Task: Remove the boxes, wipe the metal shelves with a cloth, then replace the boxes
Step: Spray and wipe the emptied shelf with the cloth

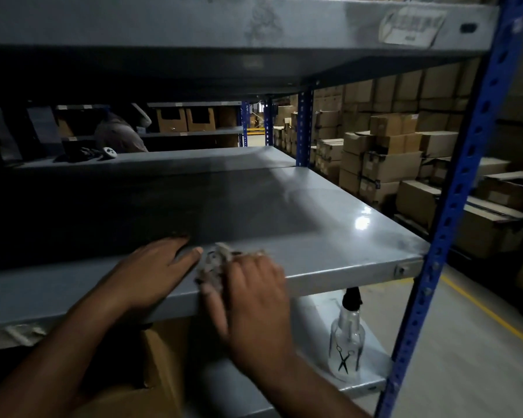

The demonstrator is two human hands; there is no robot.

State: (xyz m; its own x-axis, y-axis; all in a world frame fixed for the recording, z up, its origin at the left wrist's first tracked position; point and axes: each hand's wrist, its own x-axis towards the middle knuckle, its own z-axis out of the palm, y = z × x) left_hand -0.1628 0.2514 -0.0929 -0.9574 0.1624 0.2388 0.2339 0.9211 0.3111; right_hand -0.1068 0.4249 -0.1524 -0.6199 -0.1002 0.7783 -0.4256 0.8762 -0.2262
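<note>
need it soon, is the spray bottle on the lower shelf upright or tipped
Upright. The spray bottle stands on the lower shelf, black nozzle on top.

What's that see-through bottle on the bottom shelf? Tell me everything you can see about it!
The spray bottle looks like clear plastic, with a black sprayer top and a small scissors picture printed on its front. It stands upright on the lower shelf, near the right front corner beside the blue post. No hand touches it. Whether there is liquid inside is hard to tell.
</note>
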